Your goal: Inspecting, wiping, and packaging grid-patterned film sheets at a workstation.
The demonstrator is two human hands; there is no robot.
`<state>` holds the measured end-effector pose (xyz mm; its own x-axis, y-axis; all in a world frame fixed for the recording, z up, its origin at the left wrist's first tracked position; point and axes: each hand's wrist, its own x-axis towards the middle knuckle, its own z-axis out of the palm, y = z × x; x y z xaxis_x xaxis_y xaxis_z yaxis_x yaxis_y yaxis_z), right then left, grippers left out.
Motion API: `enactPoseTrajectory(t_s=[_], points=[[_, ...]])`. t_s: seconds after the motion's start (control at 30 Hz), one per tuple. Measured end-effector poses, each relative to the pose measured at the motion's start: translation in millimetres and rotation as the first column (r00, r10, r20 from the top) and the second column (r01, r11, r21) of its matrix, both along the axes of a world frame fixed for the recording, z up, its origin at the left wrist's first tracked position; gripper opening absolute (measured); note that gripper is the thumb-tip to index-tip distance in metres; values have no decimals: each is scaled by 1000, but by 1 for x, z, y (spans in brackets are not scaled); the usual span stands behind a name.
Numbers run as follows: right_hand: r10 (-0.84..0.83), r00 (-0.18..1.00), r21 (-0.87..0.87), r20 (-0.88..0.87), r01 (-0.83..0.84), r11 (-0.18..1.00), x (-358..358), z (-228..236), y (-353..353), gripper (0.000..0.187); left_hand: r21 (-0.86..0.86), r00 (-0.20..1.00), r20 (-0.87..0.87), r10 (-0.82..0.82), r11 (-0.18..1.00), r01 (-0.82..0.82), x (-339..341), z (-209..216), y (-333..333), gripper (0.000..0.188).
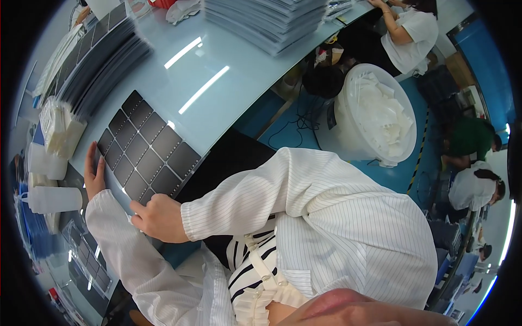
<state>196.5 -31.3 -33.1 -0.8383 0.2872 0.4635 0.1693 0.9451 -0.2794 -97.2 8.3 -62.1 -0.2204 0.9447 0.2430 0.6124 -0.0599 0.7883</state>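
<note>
A dark grey panel [149,145] divided into rounded rectangular cells, like a solar panel, lies flat on the glossy pale table. Along its left edge rests my left hand [95,173], fingers stretched and apart, with the fingertips at the panel's border. My right hand [160,218] is closed at the panel's near end, its fingers curled in. Whatever those fingers may grip, if anything, is hidden from view.
Thick stacks of grey sheets stand at the far left [106,60] and far side [266,22] of the table [217,117]. A white jug [54,199] is to the left. Beyond the table's right edge sits a white bin [375,117] of pale scraps. Several people work nearby.
</note>
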Motion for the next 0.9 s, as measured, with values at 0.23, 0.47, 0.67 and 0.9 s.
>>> enactPoseTrajectory(t_s=[0.23,0.47,0.67,0.9], points=[[-37,996,-38,82,40,998,17,5,14,22,-4,1000,0,20,1000,-20,4,5,-5,48],[-60,996,22,67,58,998,13,6,9,19,7,999,-34,11,1000,-10,2,1,-1,48],[-59,997,-4,56,59,998,14,3,9,19,14,999,-43,15,1000,-14,4,3,-4,47],[-66,997,-8,38,67,998,14,0,10,20,18,1000,-25,10,1000,-10,4,2,1,47]])
